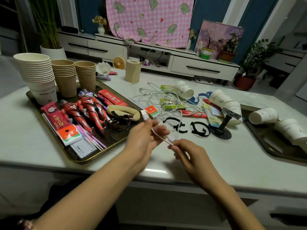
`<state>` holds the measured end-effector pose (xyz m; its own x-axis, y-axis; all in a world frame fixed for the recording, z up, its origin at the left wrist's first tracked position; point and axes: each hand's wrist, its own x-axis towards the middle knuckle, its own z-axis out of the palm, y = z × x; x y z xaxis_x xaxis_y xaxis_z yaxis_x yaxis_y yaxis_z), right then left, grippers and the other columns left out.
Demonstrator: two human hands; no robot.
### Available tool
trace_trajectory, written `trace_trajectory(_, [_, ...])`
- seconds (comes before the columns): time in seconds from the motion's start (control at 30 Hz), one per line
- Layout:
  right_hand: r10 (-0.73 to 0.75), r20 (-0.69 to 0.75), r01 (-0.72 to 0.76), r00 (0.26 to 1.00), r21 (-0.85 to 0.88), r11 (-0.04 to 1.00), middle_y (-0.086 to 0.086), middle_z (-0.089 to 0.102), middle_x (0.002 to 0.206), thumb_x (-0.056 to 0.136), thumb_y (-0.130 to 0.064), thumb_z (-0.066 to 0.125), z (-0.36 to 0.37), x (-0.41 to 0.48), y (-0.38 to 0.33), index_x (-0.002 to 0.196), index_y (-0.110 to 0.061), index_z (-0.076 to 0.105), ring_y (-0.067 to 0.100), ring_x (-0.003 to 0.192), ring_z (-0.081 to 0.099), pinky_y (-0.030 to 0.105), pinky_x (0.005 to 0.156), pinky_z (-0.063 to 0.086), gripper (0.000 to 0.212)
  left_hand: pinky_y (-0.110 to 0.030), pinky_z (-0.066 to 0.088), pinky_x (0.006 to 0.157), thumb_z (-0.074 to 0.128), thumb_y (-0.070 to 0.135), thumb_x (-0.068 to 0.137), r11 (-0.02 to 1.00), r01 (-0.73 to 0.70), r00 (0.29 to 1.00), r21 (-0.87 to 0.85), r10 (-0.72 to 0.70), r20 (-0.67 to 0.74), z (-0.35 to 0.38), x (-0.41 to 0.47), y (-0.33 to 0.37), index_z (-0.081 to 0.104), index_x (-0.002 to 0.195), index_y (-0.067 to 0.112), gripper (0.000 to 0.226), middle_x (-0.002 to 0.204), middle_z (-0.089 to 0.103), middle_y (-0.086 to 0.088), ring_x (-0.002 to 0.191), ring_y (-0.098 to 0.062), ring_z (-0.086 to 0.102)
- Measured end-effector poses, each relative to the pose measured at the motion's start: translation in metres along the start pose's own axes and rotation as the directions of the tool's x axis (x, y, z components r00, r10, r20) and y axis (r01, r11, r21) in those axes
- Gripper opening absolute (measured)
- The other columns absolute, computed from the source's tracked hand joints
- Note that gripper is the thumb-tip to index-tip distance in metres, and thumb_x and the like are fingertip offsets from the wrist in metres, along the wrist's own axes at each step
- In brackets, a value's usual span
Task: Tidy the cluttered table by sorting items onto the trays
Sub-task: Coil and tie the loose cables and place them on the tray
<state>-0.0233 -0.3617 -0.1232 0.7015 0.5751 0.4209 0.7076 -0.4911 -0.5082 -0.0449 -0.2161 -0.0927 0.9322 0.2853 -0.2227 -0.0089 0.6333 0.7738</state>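
Right hand (pixel 187 153), cable (pixel 160 136); toys (pixel 89 107) on tray (pixel 78 161)

left grip (pixel 146 138) pinching, right grip (pixel 191 155) pinching

The white marble-look table (pixel 216 156) carries one dark tray (pixel 108 142) at its left and a second dark tray (pixel 272 144) at its right edge. Between the trays lie a tangle of white cables (pixel 166 100), tipped paper cups (pixel 184 90), a tissue roll (pixel 132 70), black straps (pixel 180 126) and a black phone stand (pixel 221 133).
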Motion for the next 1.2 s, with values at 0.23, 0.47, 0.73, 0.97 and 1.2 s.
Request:
trace_trajectory(0.23, [-0.009,0.013,0.011,1.0,-0.145,0.989,-0.001,0.066,0.079,0.087,-0.006,0.06,-0.015,0.011,0.042,0.088,-0.007,0.069,0.017,0.074,0.059,0.023,0.07,0.041,0.009,-0.012,0.032,0.037,0.035,0.025,0.1,0.98,0.079,0.996,-0.18,-0.073,0.042,-0.007,0.005,0.029,0.043,0.07,0.013,0.034,0.037,0.029,0.006,0.029,-0.006,0.023])
trace_trajectory(0.47, [0.215,-0.065,-0.215,0.974,0.017,0.977,-0.004,0.055,0.115,0.081,0.006,0.062,-0.026,0.021,0.06,0.109,-0.014,0.063,0.012,0.115,0.05,0.005,0.096,0.032,0.035,-0.012,0.02,0.036,0.034,0.028,0.1,0.991,0.061,0.994,-0.119,-0.05,0.095,-0.014,0.0,0.043,0.041,0.066,0.014,0.037,0.038,0.026,0.007,0.03,-0.005,0.019])
trace_trajectory(0.73, [-0.012,0.245,-0.045,0.969,0.227,0.973,-0.01,0.066,0.106,0.092,-0.038,0.051,0.007,0.018,-0.031,0.117,-0.023,0.058,-0.003,0.101,0.056,0.017,0.093,0.042,0.03,-0.015,0.014,0.035,0.033,0.025,0.1,0.949,0.169,0.967,-0.265,-0.108,0.231,-0.012,-0.005,0.045,0.039,0.062,0.014,0.04,0.038,0.023,0.007,0.031,-0.005,0.019])
trace_trajectory(0.97, [0.024,0.316,-0.179,0.948,0.471,0.864,0.0,0.063,0.074,0.088,-0.034,0.048,-0.015,0.03,-0.009,0.087,-0.018,0.067,0.01,0.069,0.059,0.018,0.067,0.047,0.025,-0.013,0.014,0.038,0.046,0.019,0.081,0.935,0.186,0.936,-0.303,-0.074,0.345,-0.03,-0.016,0.085,0.049,0.059,0.016,0.023,0.042,0.027,0.007,0.038,-0.003,0.013])
trace_trajectory(1.2, [0.141,0.028,-0.142,0.99,0.033,0.989,-0.005,0.063,0.061,0.078,-0.035,0.071,-0.033,0.081,0.002,0.072,-0.013,0.068,0.001,0.053,0.055,0.017,0.053,0.044,0.023,-0.011,0.015,0.028,0.04,0.016,0.095,0.898,0.167,0.935,0.408,-0.276,0.225,-0.012,-0.023,0.061,0.046,0.073,0.012,0.024,0.039,0.05,0.001,0.025,-0.001,0.022])
